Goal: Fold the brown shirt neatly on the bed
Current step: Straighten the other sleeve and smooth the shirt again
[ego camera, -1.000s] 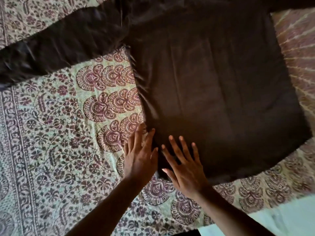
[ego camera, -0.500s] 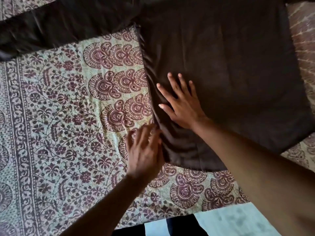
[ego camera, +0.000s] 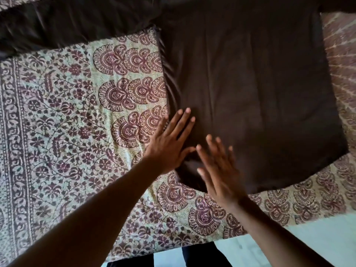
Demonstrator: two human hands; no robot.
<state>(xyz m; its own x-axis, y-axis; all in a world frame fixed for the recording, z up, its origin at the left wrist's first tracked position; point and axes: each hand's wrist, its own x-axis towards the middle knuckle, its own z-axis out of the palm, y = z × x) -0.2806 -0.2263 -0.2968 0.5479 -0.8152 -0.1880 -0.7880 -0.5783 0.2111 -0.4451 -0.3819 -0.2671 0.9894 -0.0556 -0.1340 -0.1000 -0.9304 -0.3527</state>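
Note:
The brown shirt (ego camera: 250, 89) lies spread flat on the bed, its body filling the upper right and one long sleeve (ego camera: 73, 26) stretching away to the upper left. My left hand (ego camera: 169, 143) rests flat, fingers apart, on the shirt's near left edge, partly on the bedspread. My right hand (ego camera: 217, 166) is flat with spread fingers over the shirt's near left corner; it is motion-blurred. Neither hand grips the cloth.
The bed is covered by a patterned maroon and cream bedspread (ego camera: 57, 132). Its near edge (ego camera: 269, 228) runs along the bottom right, with pale floor (ego camera: 298, 243) below. Part of my dark clothing (ego camera: 200, 255) shows at the bottom.
My right hand has drawn back from farther up the shirt to its near left corner. My left hand has slid forward and now lies flat on the shirt's edge.

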